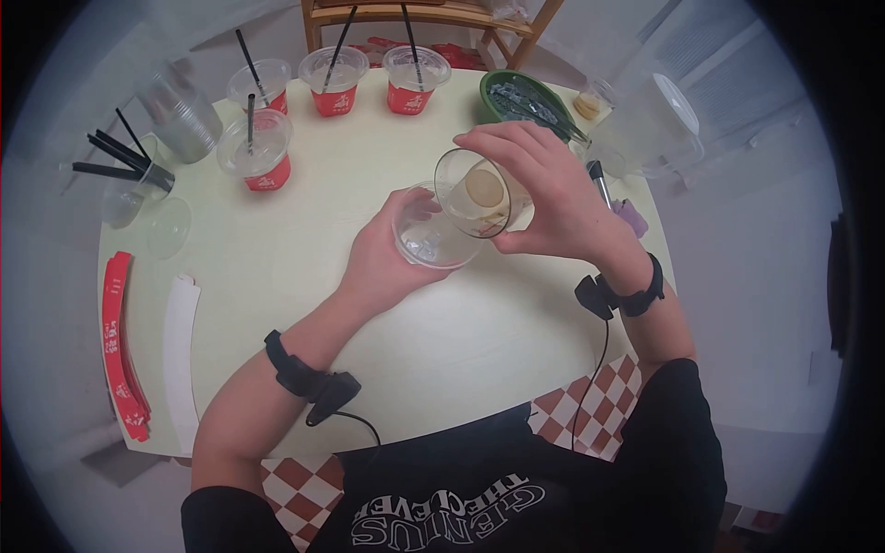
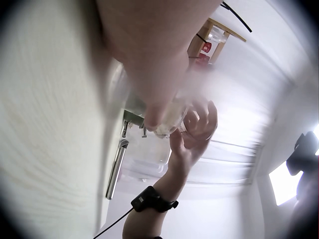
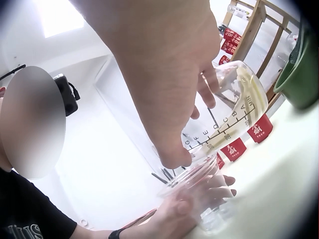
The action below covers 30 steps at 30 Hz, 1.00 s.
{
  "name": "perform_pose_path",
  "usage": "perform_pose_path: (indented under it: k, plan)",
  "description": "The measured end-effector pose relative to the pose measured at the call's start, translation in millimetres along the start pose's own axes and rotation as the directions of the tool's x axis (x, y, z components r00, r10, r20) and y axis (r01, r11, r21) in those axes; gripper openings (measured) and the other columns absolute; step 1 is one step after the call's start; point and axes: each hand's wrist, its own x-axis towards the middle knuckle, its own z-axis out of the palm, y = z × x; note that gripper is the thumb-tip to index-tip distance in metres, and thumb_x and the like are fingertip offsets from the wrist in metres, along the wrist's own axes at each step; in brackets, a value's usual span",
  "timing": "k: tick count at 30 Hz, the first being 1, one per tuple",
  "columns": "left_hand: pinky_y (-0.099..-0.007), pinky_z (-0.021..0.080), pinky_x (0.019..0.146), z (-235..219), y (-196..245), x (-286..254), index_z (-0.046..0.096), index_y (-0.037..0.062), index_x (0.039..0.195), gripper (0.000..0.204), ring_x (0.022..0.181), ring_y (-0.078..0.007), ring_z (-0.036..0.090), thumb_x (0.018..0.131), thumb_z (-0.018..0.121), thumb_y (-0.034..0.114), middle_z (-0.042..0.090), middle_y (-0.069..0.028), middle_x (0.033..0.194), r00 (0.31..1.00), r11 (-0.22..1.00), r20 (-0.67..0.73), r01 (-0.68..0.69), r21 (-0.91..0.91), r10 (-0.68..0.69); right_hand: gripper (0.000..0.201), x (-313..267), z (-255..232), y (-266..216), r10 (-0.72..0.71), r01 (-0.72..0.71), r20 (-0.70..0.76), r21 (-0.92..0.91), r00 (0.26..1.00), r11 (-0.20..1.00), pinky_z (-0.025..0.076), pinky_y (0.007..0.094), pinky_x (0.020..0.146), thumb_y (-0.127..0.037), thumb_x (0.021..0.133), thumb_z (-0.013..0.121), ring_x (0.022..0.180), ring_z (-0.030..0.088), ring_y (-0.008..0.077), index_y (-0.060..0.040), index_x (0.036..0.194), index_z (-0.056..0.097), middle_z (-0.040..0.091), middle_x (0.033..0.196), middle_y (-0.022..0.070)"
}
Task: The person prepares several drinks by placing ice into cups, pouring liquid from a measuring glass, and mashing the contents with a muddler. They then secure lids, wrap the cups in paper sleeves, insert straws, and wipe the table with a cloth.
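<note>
My left hand (image 1: 373, 258) grips a clear plastic cup (image 1: 410, 241) close over the table, with clear ice-like pieces (image 1: 426, 247) in the bottom. Tilted above its rim is a clear measuring cup (image 1: 475, 221), held by my right hand (image 1: 558, 189) with thumb and fingers around its sides. Letter and number marks run along the measuring cup (image 3: 227, 132) in the right wrist view, and pale yellow contents (image 3: 249, 89) lie inside it. The two rims overlap in the head view. In the left wrist view, my left hand (image 2: 154, 69) hides most of the plastic cup.
Several lidded cups with red sleeves and black straws (image 1: 336, 78) stand at the back. A green bowl (image 1: 489, 88) with tongs and a jar (image 1: 595, 101) sit back right. Stacked clear cups (image 1: 180, 115), a straw holder (image 1: 157, 175) and red paper strips (image 1: 120, 341) line the left.
</note>
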Motion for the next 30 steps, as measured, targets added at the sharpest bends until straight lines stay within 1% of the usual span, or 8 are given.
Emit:
perform_pose_path:
  k: [3,7,9,10,13,15,28,30]
  plan:
    - [-0.0394,0.054,0.111,-1.1,0.4,0.4,0.051,0.0035,0.146,0.088,0.13,-0.025,0.066,0.074,0.099,0.019,0.067,-0.0134,0.138,0.998,0.997,0.033,0.049,-0.063,-0.047,0.094,6.3,-1.6,-2.2,-0.014,0.017,0.047,-0.062,0.999,0.998,0.051,0.0468,0.106,-0.012,0.06,0.09,0.125,0.062,0.0333,-0.0172,0.148,0.059,0.066,0.136,0.008]
    - [-0.0398,0.054,0.111,-1.4,0.3,-0.2,0.051,0.0035,0.146,0.088,0.13,-0.0256,0.066,0.074,0.099,0.018,0.067,-0.0142,0.139,0.998,0.998,0.036,0.054,-0.038,-0.053,0.094,11.9,-2.8,-3.7,-0.047,0.055,0.068,-0.12,0.997,0.991,0.051,0.0468,0.107,-0.011,0.06,0.091,0.125,0.062,0.0324,-0.018,0.148,0.059,0.066,0.135,0.0071]
    - [-0.0401,0.057,0.106,0.4,-5.3,-0.4,0.054,0.0061,0.143,0.084,0.126,-0.0279,0.07,0.074,0.098,0.025,0.069,-0.0138,0.134,1.0,0.999,0.0,0.002,-0.052,-0.002,0.094,14.1,-4.3,-4.6,-0.056,0.066,0.077,-0.138,0.995,0.988,0.051,0.0468,0.107,-0.011,0.06,0.091,0.126,0.062,0.0322,-0.0184,0.148,0.059,0.066,0.135,0.0069]
    - [-0.0401,0.057,0.106,0.5,-7.5,-0.3,0.054,0.0061,0.143,0.084,0.126,-0.0279,0.07,0.074,0.098,0.025,0.069,-0.0138,0.134,1.0,0.999,-0.004,0.005,-0.053,-0.005,0.094,15.3,-4.7,-4.9,-0.061,0.074,0.083,-0.157,0.995,0.985,0.051,0.0468,0.108,-0.011,0.061,0.091,0.126,0.062,0.032,-0.0188,0.148,0.058,0.066,0.135,0.0068]
    - [-0.0402,0.056,0.106,0.4,-6.2,0.3,0.054,0.0063,0.143,0.084,0.126,-0.0281,0.07,0.074,0.098,0.026,0.069,-0.0139,0.135,1.0,1.0,-0.012,-0.011,-0.016,0.011,0.095,16.8,-5.5,-4.9,-0.054,0.066,0.081,-0.158,0.995,0.985,0.05,0.0464,0.109,-0.011,0.061,0.091,0.126,0.062,0.032,-0.0194,0.149,0.058,0.066,0.136,0.0064]
    - [-0.04,0.052,0.113,-1.2,-1.6,0.2,0.05,0.0026,0.146,0.09,0.132,-0.0262,0.065,0.073,0.1,0.017,0.067,-0.0147,0.138,0.998,0.997,0.032,0.064,-0.042,-0.062,0.095,16.5,-4.9,-4.1,-0.051,0.064,0.086,-0.16,0.995,0.985,0.05,0.0466,0.109,-0.011,0.061,0.092,0.128,0.061,0.032,-0.0201,0.149,0.058,0.065,0.137,0.006]
    - [-0.04,0.052,0.114,-1.6,0.9,0.6,0.05,0.0033,0.145,0.089,0.131,-0.0245,0.065,0.073,0.1,0.018,0.068,-0.0127,0.136,0.997,0.998,0.037,0.064,-0.029,-0.063,0.093,14.1,-6.4,-5.5,-0.061,0.087,0.106,-0.262,0.993,0.961,0.046,0.0482,0.115,-0.004,0.061,0.091,0.136,0.057,0.0325,-0.023,0.147,0.061,0.065,0.14,0.004]
    - [-0.04,0.052,0.114,-1.7,1.9,0.5,0.05,0.0036,0.146,0.089,0.131,-0.0248,0.065,0.073,0.1,0.018,0.067,-0.0131,0.136,0.997,0.997,0.042,0.068,-0.043,-0.066,0.093,13.8,-5.6,-5.2,-0.058,0.08,0.097,-0.241,0.994,0.967,0.046,0.0482,0.116,-0.003,0.06,0.09,0.136,0.057,0.0325,-0.0234,0.146,0.061,0.065,0.14,0.004]
